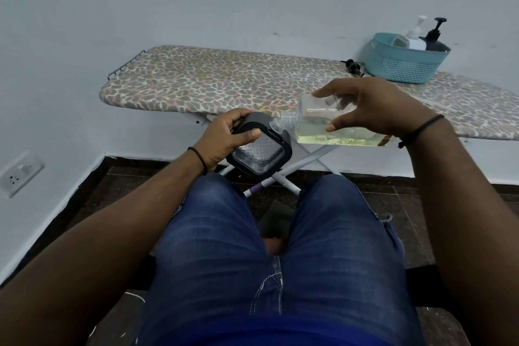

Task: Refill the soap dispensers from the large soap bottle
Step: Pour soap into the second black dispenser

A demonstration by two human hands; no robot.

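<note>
The right hand [373, 109] grips a clear soap bottle [331, 126] tipped on its side, yellowish liquid pooled low, neck pointing to 9 o'clock. Its mouth meets the neck of a black-framed square dispenser [259, 150], which the left hand [224, 137] clasps. At 2 o'clock, a teal basket [404, 64] with pump bottles sits on the ironing board [213, 81].

Right hand [373, 105] holds a clear square bottle of yellow liquid [334, 126] tipped sideways, neck at the opening of a black-framed clear dispenser [259, 149] gripped by left hand [224, 136].
</note>
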